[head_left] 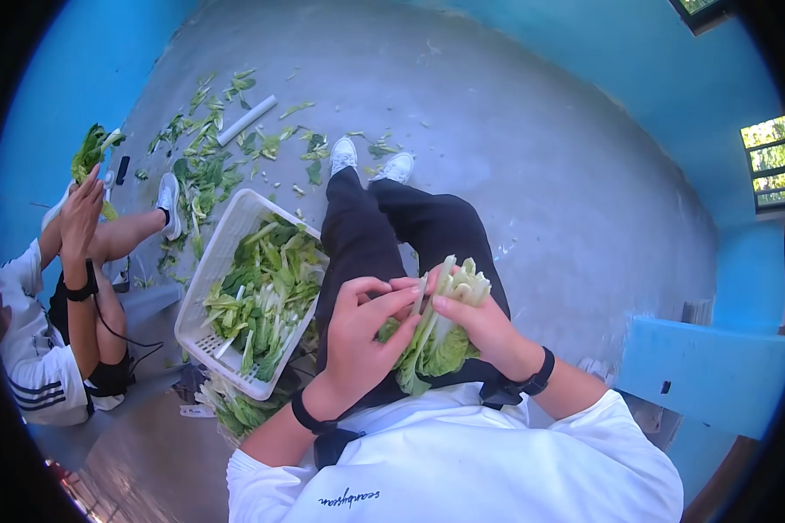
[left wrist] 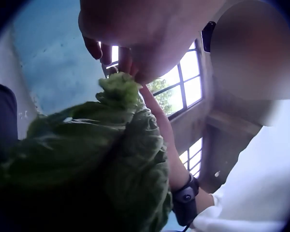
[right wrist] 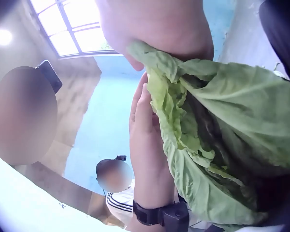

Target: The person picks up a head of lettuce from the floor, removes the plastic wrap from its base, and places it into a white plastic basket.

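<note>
A head of leafy cabbage [head_left: 440,340] is held over the lap, its pale stalk ends up and its green leaves hanging toward the shirt. My right hand [head_left: 488,333] grips it from the right, thumb across the stalks. From the left, my left hand [head_left: 368,327] pinches a thin pale stalk [head_left: 420,295] at the side of the bunch. Broad green leaves [right wrist: 251,106] fill much of the right wrist view, below the right hand [right wrist: 159,26]. In the left wrist view, dark leaves [left wrist: 87,145] hide part of the hands.
Left of the legs, a white plastic basket [head_left: 202,301] holds leaves and stalks. More greens [head_left: 235,405] lie beside it. Leaf scraps [head_left: 205,170] and a white tube [head_left: 247,120] lie on the floor. Another person [head_left: 80,218] sits at left holding greens [head_left: 89,155]. A blue ledge [head_left: 706,370] stands right.
</note>
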The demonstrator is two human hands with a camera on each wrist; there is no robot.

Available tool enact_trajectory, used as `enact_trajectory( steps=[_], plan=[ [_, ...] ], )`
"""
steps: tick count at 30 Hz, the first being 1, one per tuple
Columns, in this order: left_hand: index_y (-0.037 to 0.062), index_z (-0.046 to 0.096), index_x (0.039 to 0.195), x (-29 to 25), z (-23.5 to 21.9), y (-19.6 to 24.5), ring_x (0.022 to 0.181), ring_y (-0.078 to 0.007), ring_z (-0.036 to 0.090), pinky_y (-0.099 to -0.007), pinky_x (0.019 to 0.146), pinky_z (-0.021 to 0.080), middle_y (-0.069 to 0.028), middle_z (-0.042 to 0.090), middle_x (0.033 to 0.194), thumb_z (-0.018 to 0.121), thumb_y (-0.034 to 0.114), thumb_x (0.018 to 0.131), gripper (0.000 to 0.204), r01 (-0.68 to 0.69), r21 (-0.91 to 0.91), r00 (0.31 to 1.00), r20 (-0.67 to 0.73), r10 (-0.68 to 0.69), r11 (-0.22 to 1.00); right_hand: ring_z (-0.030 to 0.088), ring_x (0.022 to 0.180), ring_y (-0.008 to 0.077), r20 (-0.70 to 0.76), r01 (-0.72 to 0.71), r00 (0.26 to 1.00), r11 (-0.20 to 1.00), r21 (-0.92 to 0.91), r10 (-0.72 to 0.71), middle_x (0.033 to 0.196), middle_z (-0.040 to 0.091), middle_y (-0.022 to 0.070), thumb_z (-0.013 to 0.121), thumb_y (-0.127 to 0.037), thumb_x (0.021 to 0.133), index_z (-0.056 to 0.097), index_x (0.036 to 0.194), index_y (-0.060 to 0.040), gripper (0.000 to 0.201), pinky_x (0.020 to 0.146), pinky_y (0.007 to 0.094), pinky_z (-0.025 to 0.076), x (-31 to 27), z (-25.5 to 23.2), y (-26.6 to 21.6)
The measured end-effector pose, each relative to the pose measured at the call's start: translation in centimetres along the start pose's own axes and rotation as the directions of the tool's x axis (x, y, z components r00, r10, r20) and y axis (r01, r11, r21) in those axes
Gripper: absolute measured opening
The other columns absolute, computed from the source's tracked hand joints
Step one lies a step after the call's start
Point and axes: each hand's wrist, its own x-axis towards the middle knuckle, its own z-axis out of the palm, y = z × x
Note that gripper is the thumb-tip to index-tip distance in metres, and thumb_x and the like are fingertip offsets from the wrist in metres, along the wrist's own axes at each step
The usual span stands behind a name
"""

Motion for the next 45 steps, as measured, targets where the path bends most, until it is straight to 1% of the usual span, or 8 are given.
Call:
enact_trajectory(
  steps=[5, 8, 11, 15, 25, 32, 34, 45],
  plan=[
    [0.0126, 0.060, 0.135, 0.4, -0.4, 0.9, 0.127, -0.0340, 0.049, -0.0442, 0.101, 0.042, -0.0095, 0.059, 0.136, 0.075, 0.012, 0.077, 0.060, -0.262, 0.194, 0.949, 0.231, 0.215, 0.945, 0.063, 0.107, 0.0189, -0.090, 0.050, 0.995, 0.999, 0.017, -0.049, 0.114, 0.065, 0.0099, 0.057, -0.010, 0.099, 0.049, 0.121, -0.0064, 0.023, 0.094, 0.0358, 0.051, 0.5, -0.3, -0.3],
    [0.0104, 0.053, 0.141, -0.3, -0.4, 0.2, 0.130, -0.0365, 0.047, -0.0455, 0.108, 0.039, -0.0159, 0.056, 0.138, 0.078, 0.016, 0.076, 0.070, -0.272, 0.120, 0.957, 0.139, 0.255, 0.955, 0.063, 0.100, 0.0180, -0.156, 0.056, 0.986, 0.998, -0.002, -0.055, 0.104, 0.064, 0.0082, 0.058, -0.010, 0.098, 0.048, 0.126, -0.0067, 0.030, 0.091, 0.0355, 0.052, 0.5, -0.3, -0.8],
    [0.0082, 0.040, 0.149, -0.2, -0.5, -1.1, 0.133, -0.0354, 0.046, -0.0444, 0.112, 0.036, -0.0199, 0.051, 0.142, 0.082, 0.023, 0.075, 0.087, 0.045, -0.175, 0.986, 0.168, -0.015, 0.983, 0.063, 0.093, 0.0174, -0.052, 0.022, 0.998, 0.997, 0.073, -0.018, 0.095, 0.061, 0.0067, 0.060, -0.011, 0.096, 0.048, 0.128, -0.0061, 0.035, 0.088, 0.0349, 0.052, 1.1, -0.3, -1.2],
    [0.0047, 0.033, 0.151, 0.6, 0.0, -3.0, 0.129, -0.0284, 0.052, -0.0391, 0.111, 0.037, -0.0157, 0.053, 0.137, 0.085, 0.025, 0.076, 0.093, 0.412, -0.424, 0.822, 0.556, -0.127, 0.807, 0.062, 0.089, 0.0168, -0.007, 0.036, 0.999, 0.989, 0.145, -0.036, 0.089, 0.060, 0.0051, 0.063, -0.011, 0.094, 0.050, 0.119, -0.0073, 0.028, 0.089, 0.0351, 0.051, 1.7, 0.4, -0.2],
    [0.0014, 0.060, 0.117, 0.2, 0.2, -4.1, 0.101, -0.0200, 0.067, -0.0330, 0.090, 0.052, -0.0100, 0.068, 0.107, 0.085, 0.015, 0.076, 0.050, 0.437, -0.377, 0.778, 0.614, -0.133, 0.817, 0.065, 0.096, 0.0186, 0.222, 0.206, 0.961, 0.961, -0.185, -0.164, 0.089, 0.063, 0.0046, 0.071, -0.002, 0.086, 0.050, 0.109, -0.0086, 0.032, 0.111, 0.0430, 0.039, 2.4, 1.3, -0.1],
    [0.0038, 0.046, 0.144, -1.3, -1.1, -8.3, 0.118, -0.0199, 0.059, -0.0329, 0.105, 0.044, -0.0113, 0.061, 0.129, 0.085, 0.017, 0.076, 0.079, 0.368, -0.478, 0.803, 0.596, -0.012, 0.798, 0.061, 0.083, 0.0185, 0.082, 0.220, 0.974, 0.968, -0.122, -0.211, 0.082, 0.059, 0.0047, 0.067, -0.015, 0.090, 0.048, 0.103, -0.0095, 0.023, 0.100, 0.0430, 0.049, 2.8, 1.5, 1.7],
    [0.0036, 0.039, 0.150, -1.2, -2.4, -10.7, 0.125, -0.0161, 0.053, -0.0329, 0.108, 0.041, -0.0092, 0.057, 0.137, 0.082, 0.014, 0.080, 0.083, 0.624, -0.523, 0.640, 0.768, 0.004, 0.580, 0.058, 0.083, 0.0164, 0.091, 0.342, 0.937, 0.939, -0.042, -0.337, 0.083, 0.054, 0.0017, 0.065, -0.020, 0.094, 0.046, 0.105, -0.0123, 0.023, 0.099, 0.0436, 0.048, 3.3, 1.6, 1.2],
    [-0.0009, 0.052, 0.139, -1.0, -6.1, -12.0, 0.117, -0.0160, 0.060, -0.0322, 0.103, 0.047, -0.0088, 0.066, 0.126, 0.073, 0.000, 0.086, 0.057, 0.551, -0.664, 0.795, 0.601, -0.077, 0.505, 0.050, 0.080, 0.0098, -0.043, 0.338, 0.940, 0.912, 0.233, -0.337, 0.080, 0.045, -0.0052, 0.060, -0.028, 0.101, 0.040, 0.103, -0.0177, 0.023, 0.104, 0.0396, 0.043, 5.1, 2.9, -1.5]
  ],
)
